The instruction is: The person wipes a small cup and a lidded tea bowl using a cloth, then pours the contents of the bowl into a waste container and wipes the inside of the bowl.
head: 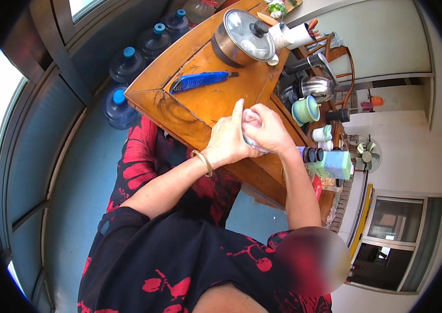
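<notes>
My left hand point(226, 139), with a gold-coloured bangle point(203, 162) at its wrist, and my right hand point(271, 131) come together over the near edge of a wooden table point(189, 111). Between them they grip a crumpled cloth point(251, 117), whitish with pink and pale green patches. My fingers hide much of it, and one left finger points away from me. Beyond the hands, a blue utility knife point(201, 81) lies flat on the tabletop. Farther back stands a cooking pot point(226, 49) under a glass lid with a black knob.
Several water jugs point(127, 64) with blue caps line the floor at left. To the right are a lidded green cup point(305, 110), a steel kettle point(315, 88), dark-lidded jars point(311, 154) and a green-and-blue box point(332, 164). A fan point(367, 156) stands farther off.
</notes>
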Available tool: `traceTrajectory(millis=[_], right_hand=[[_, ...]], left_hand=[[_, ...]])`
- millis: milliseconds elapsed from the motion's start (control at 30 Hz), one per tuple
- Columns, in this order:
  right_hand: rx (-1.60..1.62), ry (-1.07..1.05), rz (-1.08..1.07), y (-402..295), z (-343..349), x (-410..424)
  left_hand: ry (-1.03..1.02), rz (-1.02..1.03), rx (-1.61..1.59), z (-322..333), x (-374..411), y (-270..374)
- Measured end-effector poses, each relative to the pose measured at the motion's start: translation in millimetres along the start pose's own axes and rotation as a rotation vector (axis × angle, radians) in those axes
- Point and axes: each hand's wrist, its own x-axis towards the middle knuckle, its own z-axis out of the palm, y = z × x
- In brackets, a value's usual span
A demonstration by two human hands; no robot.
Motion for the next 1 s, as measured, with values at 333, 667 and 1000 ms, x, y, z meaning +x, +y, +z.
traceTrajectory(millis=[333,667,1000], right_hand=[[0.192,-0.084,0.093,10.3,-1.6,5.2],[0.510,0.052,0.226,29.1,14.9,9.7],[0.199,0.034,-0.175,22.4,-26.8,4.7]], left_hand=[[0.004,0.016,-0.011,1.3,-0.4,-0.3],[-0.028,0.010,-0.003,1.4,-1.8,1.0],[0.016,0.044,-0.001,0.4,-0.4,-2.1]])
